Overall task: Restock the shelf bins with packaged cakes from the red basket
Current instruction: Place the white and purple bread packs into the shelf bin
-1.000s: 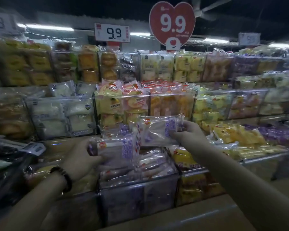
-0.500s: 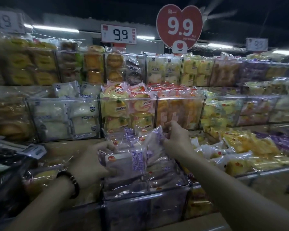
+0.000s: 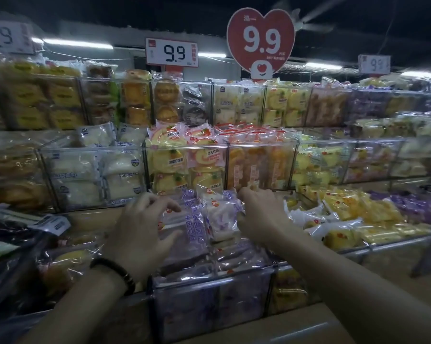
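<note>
At a dim supermarket cake shelf, a person's hands meet over the clear front bin (image 3: 210, 279), straight ahead between the two forearms. The left hand (image 3: 144, 232) grips the left end of a purple-lettered cake pack (image 3: 192, 227), thumb in front and fingers arched over its top edge. The pack stands on the pile with its long side running up and down. The right hand (image 3: 261, 214) touches a white cake pack (image 3: 220, 217) just beside it — whether it pinches the wrapper cannot be told, as its fingers are hidden. Both packs sit toward the bin's rear, close under the orange-cake bin (image 3: 259, 165). Open room lies downward and toward the front rim — likely the way to settle them. No red basket is in view.
</note>
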